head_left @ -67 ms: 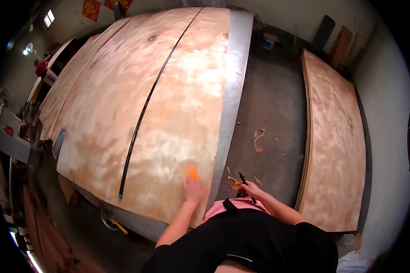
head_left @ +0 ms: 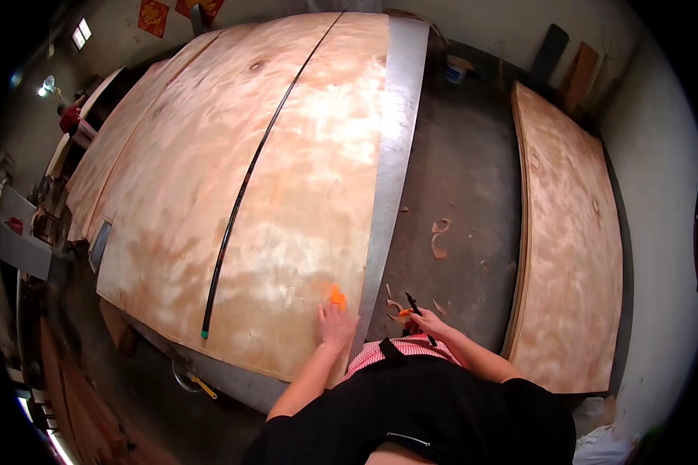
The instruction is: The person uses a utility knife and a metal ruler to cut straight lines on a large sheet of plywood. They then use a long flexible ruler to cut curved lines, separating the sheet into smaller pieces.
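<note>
On the near right part of a large plywood sheet (head_left: 287,232), my left hand (head_left: 336,327) presses a small flat orange piece (head_left: 337,297) against the wood under its fingertips. Its exact kind cannot be made out. My right hand (head_left: 426,321) is beside my waist, off the sheet's edge, closed around a slim black tool (head_left: 412,301) that points up and away. A small orange bit (head_left: 404,313) shows at those fingers; whether it belongs to the tool is unclear. Lengthwise along the sheet, left of my left hand, lies a long thin black rod (head_left: 244,182) with a green tip.
A grey metal strip (head_left: 392,155) borders the plywood's right side. Thin curled scraps (head_left: 440,246) lie on the grey floor. Stacked plywood (head_left: 570,232) stands low on the right. A yellow-handled tool (head_left: 203,387) is below the near-left edge. Another person (head_left: 70,120) is far left.
My left hand has slid slightly to the right over the plywood, and the orange piece moved with it. The right hand stays where it was.
</note>
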